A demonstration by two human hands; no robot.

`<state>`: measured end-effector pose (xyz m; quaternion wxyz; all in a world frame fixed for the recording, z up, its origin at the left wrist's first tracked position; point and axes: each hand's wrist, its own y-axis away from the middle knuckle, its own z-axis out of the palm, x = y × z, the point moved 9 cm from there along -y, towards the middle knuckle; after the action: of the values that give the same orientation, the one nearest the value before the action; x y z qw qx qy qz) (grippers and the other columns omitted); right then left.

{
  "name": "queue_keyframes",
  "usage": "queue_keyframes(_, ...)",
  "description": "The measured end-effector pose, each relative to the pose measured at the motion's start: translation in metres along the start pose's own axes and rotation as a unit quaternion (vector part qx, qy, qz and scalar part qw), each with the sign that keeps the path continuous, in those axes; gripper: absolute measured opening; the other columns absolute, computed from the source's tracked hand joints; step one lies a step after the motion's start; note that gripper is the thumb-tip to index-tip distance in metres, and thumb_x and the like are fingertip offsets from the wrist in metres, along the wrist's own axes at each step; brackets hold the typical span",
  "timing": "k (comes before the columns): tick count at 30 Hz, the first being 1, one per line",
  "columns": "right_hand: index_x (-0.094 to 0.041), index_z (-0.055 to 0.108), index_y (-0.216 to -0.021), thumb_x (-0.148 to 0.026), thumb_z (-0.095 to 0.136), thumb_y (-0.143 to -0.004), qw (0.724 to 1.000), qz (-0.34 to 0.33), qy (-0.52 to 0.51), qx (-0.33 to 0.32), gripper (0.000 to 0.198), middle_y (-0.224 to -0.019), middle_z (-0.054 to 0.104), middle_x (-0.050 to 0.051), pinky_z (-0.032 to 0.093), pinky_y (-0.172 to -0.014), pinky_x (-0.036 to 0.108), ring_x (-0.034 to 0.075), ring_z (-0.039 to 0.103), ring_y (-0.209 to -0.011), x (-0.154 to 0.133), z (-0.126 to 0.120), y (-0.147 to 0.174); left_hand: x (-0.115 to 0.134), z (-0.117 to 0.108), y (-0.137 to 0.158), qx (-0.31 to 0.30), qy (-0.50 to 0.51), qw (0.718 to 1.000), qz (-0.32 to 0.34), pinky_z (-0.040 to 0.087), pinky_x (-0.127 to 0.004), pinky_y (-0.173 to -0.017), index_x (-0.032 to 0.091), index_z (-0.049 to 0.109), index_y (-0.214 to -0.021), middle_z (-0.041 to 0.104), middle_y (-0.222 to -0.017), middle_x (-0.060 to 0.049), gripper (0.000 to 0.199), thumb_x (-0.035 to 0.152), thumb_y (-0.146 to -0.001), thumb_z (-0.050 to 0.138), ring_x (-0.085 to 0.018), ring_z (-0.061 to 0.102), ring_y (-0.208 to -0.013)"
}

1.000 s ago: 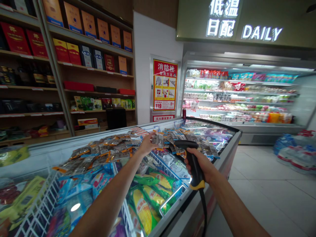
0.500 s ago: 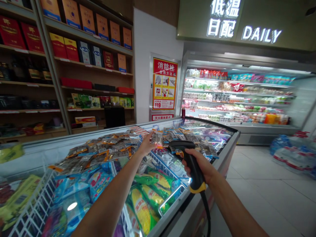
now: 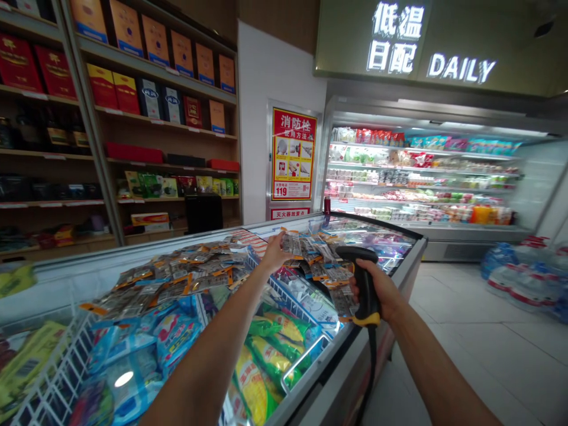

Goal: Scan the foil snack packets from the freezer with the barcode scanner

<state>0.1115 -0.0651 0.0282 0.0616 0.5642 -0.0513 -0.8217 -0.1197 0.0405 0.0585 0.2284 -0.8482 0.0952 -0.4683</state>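
Fingers of your right hand (image 3: 382,291) curl around the scanner (image 3: 367,296), likely keeping its nose clear; your left hand (image 3: 274,255) fingers 1 packet (image 3: 292,244) atop the freezer (image 3: 410,253), pinch or mere touch impossible to tell.

scanner (image 3: 367,287): black, pistol-shaped, yellow-trimmed base, held roughly upright at right, head toward left, black cord (image 3: 373,355) hanging down near side | packet (image 3: 291,244): small, flat, greyish, orange-edged, gripped at its left side, far centre | loose packets (image 3: 177,275): brownish, orange- and blue-edged, overlapping in spreads left and right of it
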Motion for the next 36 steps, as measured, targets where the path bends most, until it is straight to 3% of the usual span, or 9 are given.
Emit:
queue_keyframes(4, -0.017, 0.049, -0.066, -0.034, 0.05, -0.073, 1.0, -0.008, -0.016, 0.019, 0.018, -0.044, 0.049, -0.003, 0.037, -0.031, 0.02, 0.009, 0.044, -0.033, -0.008, -0.021, -0.004, 0.022, 0.023, -0.012, -0.016, -0.035, 0.999, 0.013, 0.039, -0.028, -0.084, 0.014, 0.036, -0.125, 0.043, -0.111, -0.01, 0.077, 0.011, -0.054, 0.067, -0.016, 0.047, -0.096)
queue_keyframes(13, -0.016, 0.05, -0.064, -0.034, 0.051, -0.072, 0.998, -0.022, -0.026, 0.05, 0.02, -0.044, 0.048, -0.003, 0.036, -0.031, 0.02, 0.009, 0.044, -0.034, -0.016, -0.05, -0.008, 0.037, 0.079, -0.027, -0.016, -0.124, 0.992, 0.014, 0.033, -0.027, -0.093, 0.01, 0.036, -0.122, 0.034, -0.127, -0.015, 0.066, 0.012, -0.061, 0.06, -0.02, 0.042, -0.111)
queue_keyframes(17, -0.016, 0.049, -0.062, -0.035, 0.051, -0.072, 0.998, -0.025, -0.027, 0.05, 0.021, -0.044, 0.048, -0.003, 0.037, -0.032, 0.02, 0.008, 0.044, -0.034, -0.015, -0.053, -0.007, 0.038, 0.098, -0.024, -0.031, -0.198, 0.98, 0.012, 0.019, -0.041, -0.101, 0.013, 0.03, -0.126, 0.019, -0.139, -0.015, 0.065, 0.019, -0.067, 0.056, -0.026, 0.022, -0.126)
queue_keyframes(21, -0.016, 0.05, -0.063, -0.034, 0.051, -0.072, 0.998, -0.024, -0.015, 0.051, 0.02, -0.044, 0.049, -0.003, 0.037, -0.031, 0.021, 0.009, 0.045, -0.034, -0.015, -0.049, -0.005, 0.036, 0.105, -0.018, -0.052, -0.218, 0.975, 0.0, 0.013, -0.05, -0.1, 0.013, 0.029, -0.127, 0.018, -0.14, -0.015, 0.061, 0.028, -0.071, 0.051, -0.028, 0.015, -0.128)
queue_keyframes(27, -0.016, 0.051, -0.064, -0.034, 0.051, -0.072, 0.999, -0.025, -0.011, 0.034, 0.02, -0.044, 0.049, -0.002, 0.038, -0.031, 0.021, 0.009, 0.045, -0.033, -0.012, -0.036, -0.002, 0.034, 0.067, -0.01, -0.02, -0.241, 0.97, -0.013, 0.013, -0.047, -0.102, 0.017, 0.027, -0.128, 0.017, -0.141, -0.012, 0.055, 0.03, -0.077, 0.042, -0.023, 0.016, -0.129)
queue_keyframes(31, -0.016, 0.05, -0.064, -0.035, 0.049, -0.073, 1.0, -0.01, -0.01, 0.021, 0.02, -0.043, 0.049, -0.003, 0.037, -0.03, 0.021, 0.009, 0.044, -0.032, -0.004, -0.024, 0.0, 0.012, 0.021, 0.003, -0.006, -0.299, 0.953, -0.047, 0.015, -0.048, -0.101, 0.018, 0.027, -0.129, 0.018, -0.141, -0.012, 0.057, 0.03, -0.076, 0.042, -0.024, 0.017, -0.128)
queue_keyframes(36, -0.016, 0.05, -0.064, -0.033, 0.05, -0.073, 1.0, -0.007, -0.004, 0.015, 0.019, -0.043, 0.05, -0.002, 0.038, -0.031, 0.021, 0.009, 0.045, -0.032, 0.004, -0.009, 0.003, -0.021, -0.046, 0.026, 0.021, -0.402, 0.91, -0.095, 0.016, -0.051, -0.099, 0.016, 0.033, -0.126, 0.022, -0.139, -0.014, 0.054, 0.026, -0.074, 0.042, -0.026, 0.02, -0.127)
